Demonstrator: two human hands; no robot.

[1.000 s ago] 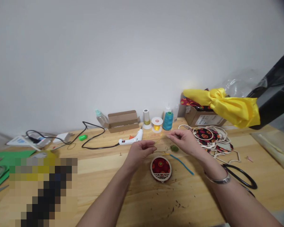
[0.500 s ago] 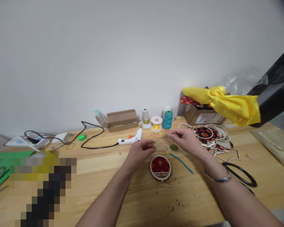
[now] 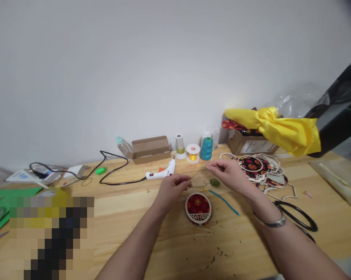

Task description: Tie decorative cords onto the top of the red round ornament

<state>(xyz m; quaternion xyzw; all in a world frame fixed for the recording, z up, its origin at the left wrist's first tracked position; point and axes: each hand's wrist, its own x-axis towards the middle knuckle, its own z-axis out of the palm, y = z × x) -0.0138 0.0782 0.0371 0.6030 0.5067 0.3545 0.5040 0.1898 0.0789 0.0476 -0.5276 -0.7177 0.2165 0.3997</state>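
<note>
Working thin yellow cord [image 3: 198, 168]; looks like a positioning step, so the next move calls for a steady pinch and controlled slack. Left hand [image 3: 172, 189] pinched, apparently on the cord. Right hand [image 3: 227, 173] fingertips together, can't tell if anything's in them. Both reach inward, fingertips facing across a small gap. Cord's in front of yellow spool [image 3: 193, 157]; round pendant [image 3: 198, 205] flat on surface [image 3: 166, 249], nearer than the fingertips.

A pale wall [image 3: 152, 70] rises behind a wooden table [image 3: 117, 221].
</note>
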